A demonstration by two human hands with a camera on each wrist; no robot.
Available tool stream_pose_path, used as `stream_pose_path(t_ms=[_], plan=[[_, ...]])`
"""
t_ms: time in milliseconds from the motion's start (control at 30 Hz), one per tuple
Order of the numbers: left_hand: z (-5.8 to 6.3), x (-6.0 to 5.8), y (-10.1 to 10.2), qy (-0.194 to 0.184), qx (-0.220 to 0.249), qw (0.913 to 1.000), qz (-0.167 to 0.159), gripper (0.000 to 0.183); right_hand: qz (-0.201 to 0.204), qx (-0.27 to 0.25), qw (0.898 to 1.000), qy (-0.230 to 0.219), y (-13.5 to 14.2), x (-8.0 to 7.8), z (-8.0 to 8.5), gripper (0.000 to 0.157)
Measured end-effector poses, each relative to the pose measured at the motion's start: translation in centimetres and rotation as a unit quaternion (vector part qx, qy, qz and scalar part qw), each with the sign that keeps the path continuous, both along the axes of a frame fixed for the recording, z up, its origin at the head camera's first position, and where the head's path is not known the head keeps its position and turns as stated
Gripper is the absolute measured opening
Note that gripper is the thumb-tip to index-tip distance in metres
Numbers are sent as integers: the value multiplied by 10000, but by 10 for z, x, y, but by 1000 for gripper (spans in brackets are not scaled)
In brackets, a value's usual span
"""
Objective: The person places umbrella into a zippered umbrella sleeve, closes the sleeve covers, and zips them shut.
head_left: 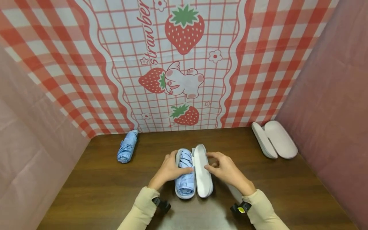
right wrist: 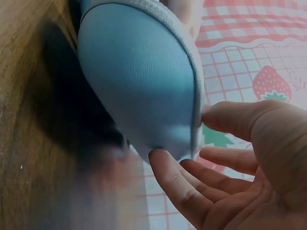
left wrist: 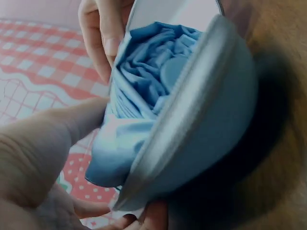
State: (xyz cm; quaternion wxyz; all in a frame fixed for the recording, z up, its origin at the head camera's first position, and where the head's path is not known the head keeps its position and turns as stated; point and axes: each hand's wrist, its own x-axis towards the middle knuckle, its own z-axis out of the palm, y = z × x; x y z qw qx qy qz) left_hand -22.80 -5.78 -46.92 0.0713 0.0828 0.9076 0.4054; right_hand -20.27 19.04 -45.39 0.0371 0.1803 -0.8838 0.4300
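Observation:
A hard-shell glasses case (head_left: 203, 175) lies spread open on the table in the head view, pale inside. Its left half holds a folded light blue umbrella (head_left: 185, 183), whose gathered cloth fills the shell in the left wrist view. My left hand (head_left: 169, 168) grips that half, thumb laid across the umbrella and fingers around the outer side. With thumb at the rim and fingertips against the outer shell, my right hand (head_left: 225, 166) holds the other half. The right wrist view shows this smooth outer shell (right wrist: 139, 72) close up.
Another folded blue umbrella (head_left: 127, 147) lies at the back left of the brown wooden table (head_left: 95, 191). At the back right sits a second open case (head_left: 280, 140). A strawberry-print cloth (head_left: 178, 64) hangs behind, with pink cloth walls (head_left: 325, 95) at the sides.

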Motion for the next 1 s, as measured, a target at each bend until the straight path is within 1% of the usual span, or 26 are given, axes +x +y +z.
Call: stream_pose_path(t_ms=[67, 133, 200, 267, 333, 400, 433, 533, 567, 633, 700, 767, 800, 867, 933, 1000], plan=[[-5, -1, -4, -79, 160, 9998, -36, 111, 15, -36, 9999, -152, 0, -1, -2, 44], [-8, -3, -9, -75, 291, 9995, -109, 108, 35, -28, 9999, -112, 0, -1, -2, 41], [-11, -4, -14, -30, 431, 9989, -187, 98, 109, 53, 9999, 77, -1, -1, -3, 38], [-12, -4, -19, -62, 708, 9971, -281, 82, 192, 128, 9993, 304, -1, -1, -5, 34], [-14, -5, -22, -147, 1051, 9937, -358, 67, 264, 183, 9984, 466, -1, -1, -7, 32], [-14, -5, -24, -259, 1413, 9888, -394, 56, 291, 231, 9977, 559, -1, -1, -8, 31], [-14, -5, -26, -328, 1591, 9859, -414, 53, 292, 235, 9976, 581, 0, -1, -8, 31], [-11, -6, -28, -381, 1826, 9814, -460, 51, 235, 228, 9981, 520, 0, -2, -8, 31], [-10, -7, -29, -354, 1792, 9820, -477, 52, 221, 224, 9984, 465, 0, -3, -8, 33], [-7, -7, -30, -208, 1550, 9861, -556, 51, 160, 175, 9994, 232, -1, -4, -7, 36], [-4, -8, -30, 181, 1036, 9918, -719, 49, 122, 136, 9998, -46, -1, -4, -6, 41], [1, -7, -30, 632, 416, 9934, -865, 46, 116, 108, 9995, -275, -1, -4, -6, 46], [4, -7, -30, 848, 134, 9918, -946, 45, 103, 103, 9992, -372, -1, -3, -5, 47], [8, -7, -29, 1202, -286, 9857, -1143, 43, 109, 123, 9988, -468, 0, -3, -4, 49], [12, -5, -29, 1246, -428, 9831, -1268, 43, 153, 107, 9984, -531, 0, -2, -4, 50], [13, -4, -28, 1208, -413, 9827, -1341, 42, 156, 20, 9976, -667, -1, -2, -4, 52]])
